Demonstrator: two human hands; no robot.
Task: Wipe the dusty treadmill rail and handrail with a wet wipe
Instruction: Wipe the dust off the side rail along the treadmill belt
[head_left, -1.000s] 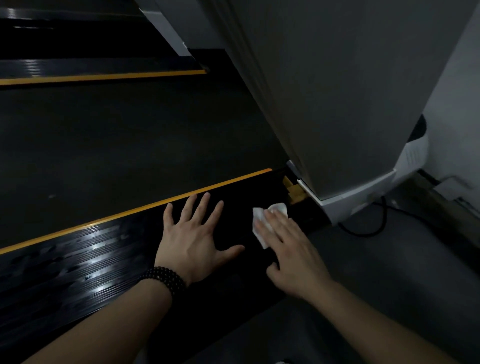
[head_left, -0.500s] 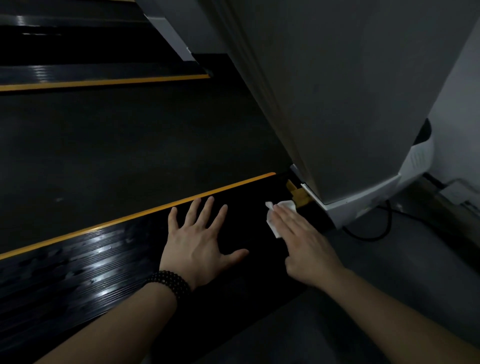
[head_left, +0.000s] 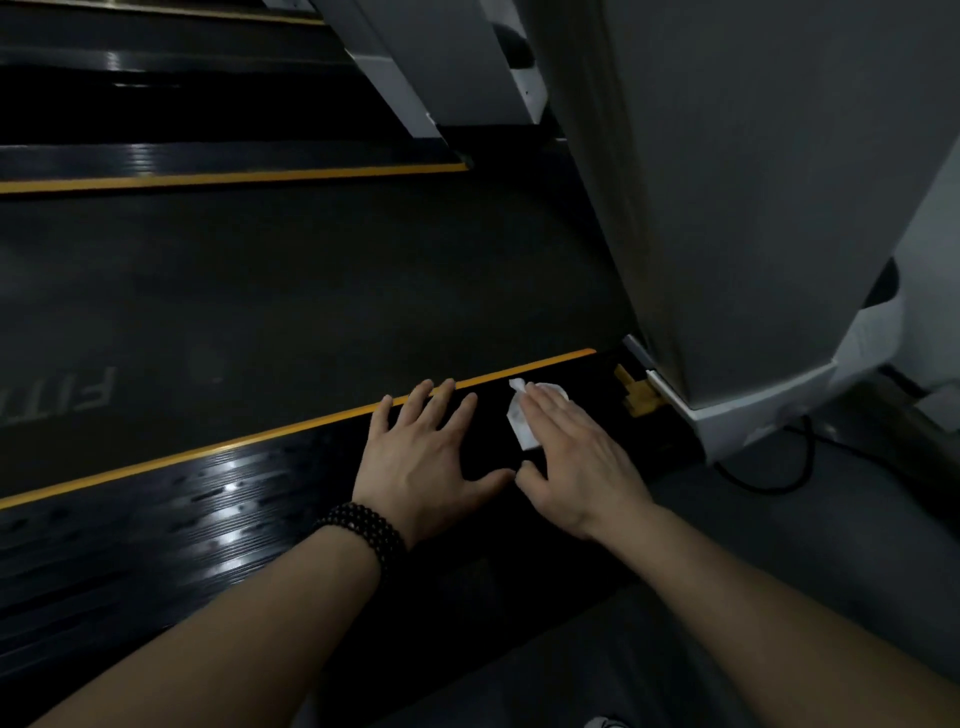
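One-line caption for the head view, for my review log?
Right hand presses a wipe flat on the black treadmill rail; left hand rests open beside it.

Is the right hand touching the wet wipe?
Touching. The head view shows the right hand pressing flat fingers on the wet wipe, covering most of it.

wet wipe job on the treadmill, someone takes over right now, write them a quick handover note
Left hand: flat with fingers spread on the black side rail, holding nothing.
Right hand: straight fingers pressing the wet wipe onto the rail, near the grey upright.
Done: cannot tell how much of the rail is wiped.
Left: finish the rail back along its length; the handrail is out of view, likely untouched.
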